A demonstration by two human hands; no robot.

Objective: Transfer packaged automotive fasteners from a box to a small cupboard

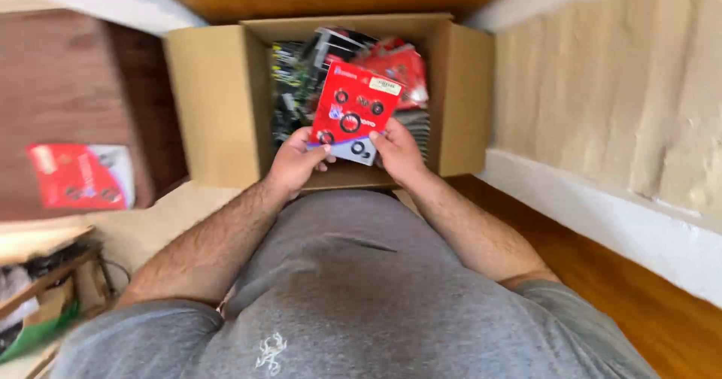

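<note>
Fingers of left hand [295, 161] and right hand [397, 152] closed on the lower corners of a red blister card [352, 110], held above the open cardboard box [218, 101], frame centre.

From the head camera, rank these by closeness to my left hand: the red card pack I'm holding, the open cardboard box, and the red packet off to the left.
1. Red card pack: held by the left hand.
2. Cardboard box: directly beneath and ahead.
3. Red packet: far left, on the dark wooden surface.

Red pack [80, 176] at left blurred, contents unclear.
</note>
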